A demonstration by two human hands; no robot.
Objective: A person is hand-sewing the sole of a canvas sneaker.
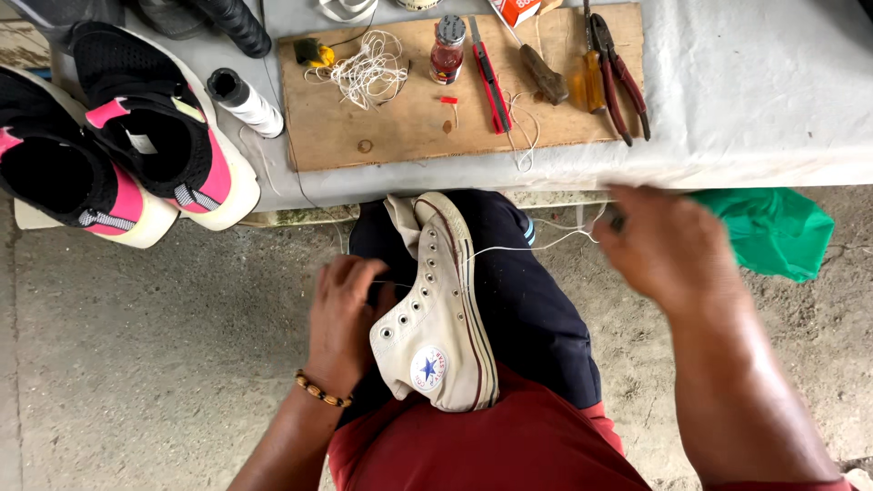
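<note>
A worn white high-top sneaker (441, 318) lies on its side on my lap, toe toward the table. My left hand (343, 318) presses against its upper by the eyelets, fingers curled, steadying it. My right hand (668, 245) is raised to the right, blurred, closed on a small tool and pulling a white thread (527, 244) taut from the sneaker's sole edge.
A wooden board (409, 118) on the grey-covered table holds loose white thread, a small bottle (446, 50), a red cutter, an awl, a screwdriver and pliers (623, 77). A thread spool (244, 102) and two black-and-pink sneakers (136, 127) sit left. A green bag (773, 227) hangs right.
</note>
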